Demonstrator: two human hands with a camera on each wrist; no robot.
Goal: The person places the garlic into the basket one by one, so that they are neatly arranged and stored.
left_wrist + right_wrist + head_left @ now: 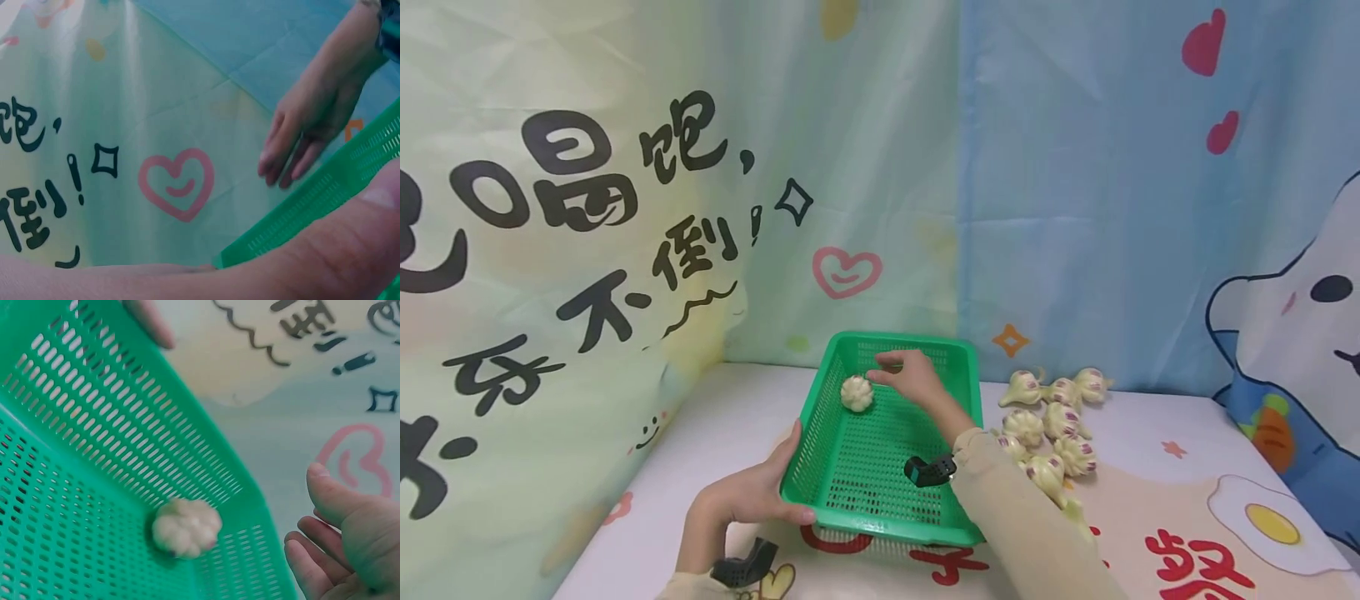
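A green plastic basket (887, 467) with slotted walls stands on the table. One garlic bulb (857, 393) lies inside it, toward the back left corner; the right wrist view shows the same garlic bulb (187, 527) against the wall. My left hand (760, 492) holds the basket's front left corner, thumb at the front rim and fingers along the left side. Above the back of the basket, my right hand (913, 377) has its fingers spread loosely with nothing in them, just right of the bulb. In the right wrist view this right hand (356, 544) is apart from the bulb.
Several garlic bulbs (1062, 421) lie grouped on the table to the right of the basket, partly behind my right sleeve (1015, 508). A printed cloth (880, 167) hangs behind the table. The table cover (1150, 467) carries printed pictures and red characters.
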